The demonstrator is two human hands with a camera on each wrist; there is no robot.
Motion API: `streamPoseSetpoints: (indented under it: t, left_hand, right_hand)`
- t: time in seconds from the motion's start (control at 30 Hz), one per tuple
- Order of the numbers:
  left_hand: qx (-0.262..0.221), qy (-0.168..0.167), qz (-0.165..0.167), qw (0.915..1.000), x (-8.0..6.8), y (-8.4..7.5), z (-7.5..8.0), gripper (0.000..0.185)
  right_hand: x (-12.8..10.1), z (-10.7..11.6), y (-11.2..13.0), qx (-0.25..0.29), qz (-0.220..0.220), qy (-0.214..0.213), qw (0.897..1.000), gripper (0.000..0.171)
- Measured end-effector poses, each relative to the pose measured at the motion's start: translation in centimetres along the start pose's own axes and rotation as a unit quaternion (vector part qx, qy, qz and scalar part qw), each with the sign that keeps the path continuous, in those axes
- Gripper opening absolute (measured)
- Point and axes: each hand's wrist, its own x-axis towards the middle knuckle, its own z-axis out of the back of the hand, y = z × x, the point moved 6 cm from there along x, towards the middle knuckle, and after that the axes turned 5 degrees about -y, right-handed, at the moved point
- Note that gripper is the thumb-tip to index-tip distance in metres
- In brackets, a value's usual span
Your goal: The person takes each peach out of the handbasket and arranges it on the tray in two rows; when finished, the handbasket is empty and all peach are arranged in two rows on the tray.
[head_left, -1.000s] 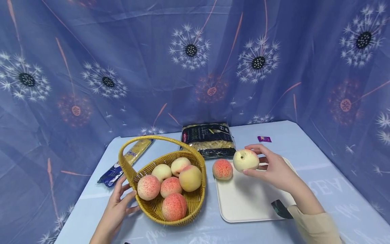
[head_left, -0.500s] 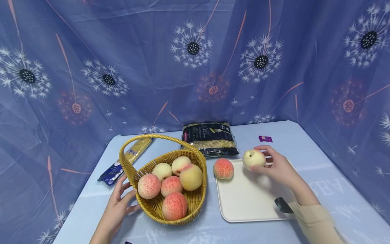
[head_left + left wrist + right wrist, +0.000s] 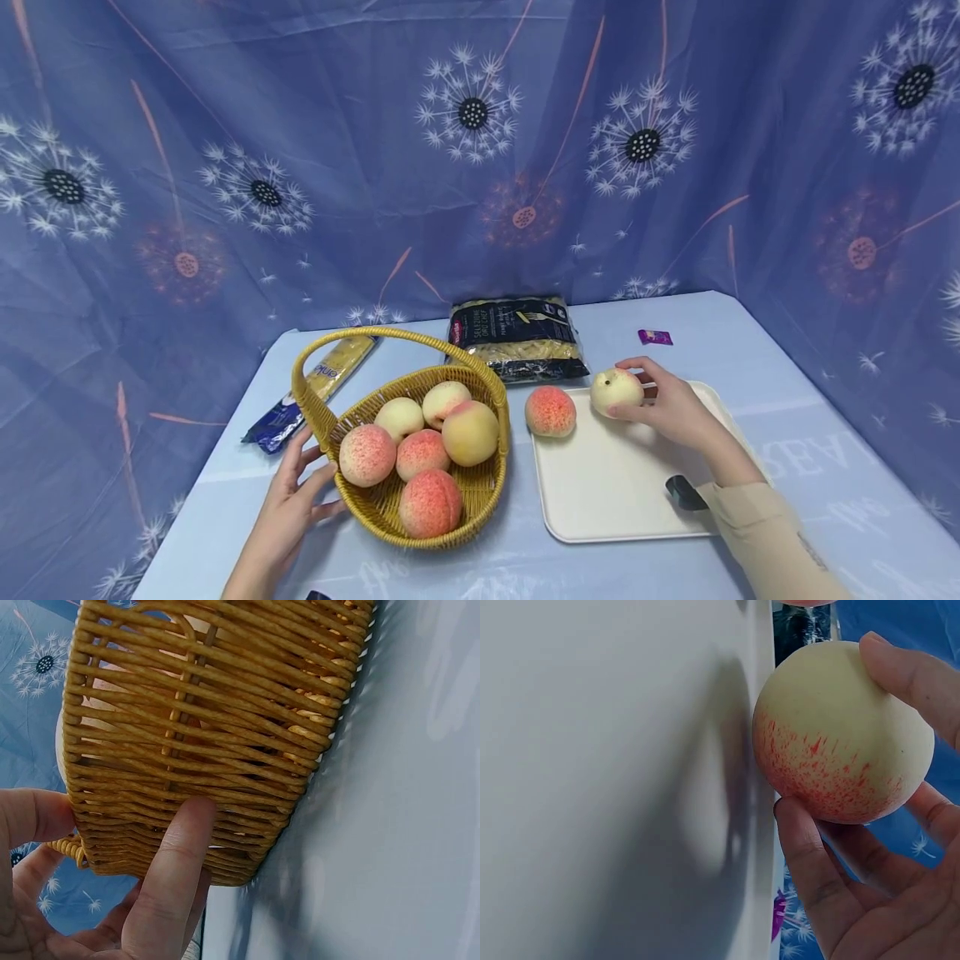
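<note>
My right hand [image 3: 671, 408] pinches a pale peach [image 3: 615, 392] with red speckles between thumb and fingers. The peach is at the far part of a white tray [image 3: 600, 500], right at its surface; the right wrist view shows its shadow on the tray. Just left of it, a redder peach [image 3: 551, 411] lies at the tray's far left corner. My left hand [image 3: 288, 508] rests against the left side of a woven basket [image 3: 225, 712], a thumb at the rim and a straight finger [image 3: 172, 877] on the wall. Several peaches [image 3: 430, 503] lie inside this basket.
Behind the basket and tray lies a dark pasta bag [image 3: 517, 337]. A long yellow and blue pasta packet [image 3: 315, 392] lies left of the basket, partly behind its tall handle [image 3: 390, 333]. A small purple packet [image 3: 655, 337] is at the back right. A blue curtain [image 3: 480, 208] hangs behind the table.
My right hand has lowered the pale peach towards the tray and shifted it slightly right, away from the redder peach. My left hand and the basket have stayed in place.
</note>
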Motion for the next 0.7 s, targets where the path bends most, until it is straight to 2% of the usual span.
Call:
streamPoseSetpoints:
  t: [0.3,0.7]
  left_hand:
    - [0.002,-0.004,0.001,1.0,0.0,0.2,-0.1,0.07]
    - [0.005,-0.008,-0.001,1.0,-0.1,-0.1,-0.2,0.069]
  right_hand:
    - [0.7,-0.7,-0.3,0.015,-0.005,0.014,1.0,0.071]
    - [0.7,-1.6,0.4,0.014,0.017,0.024,0.999,0.074]
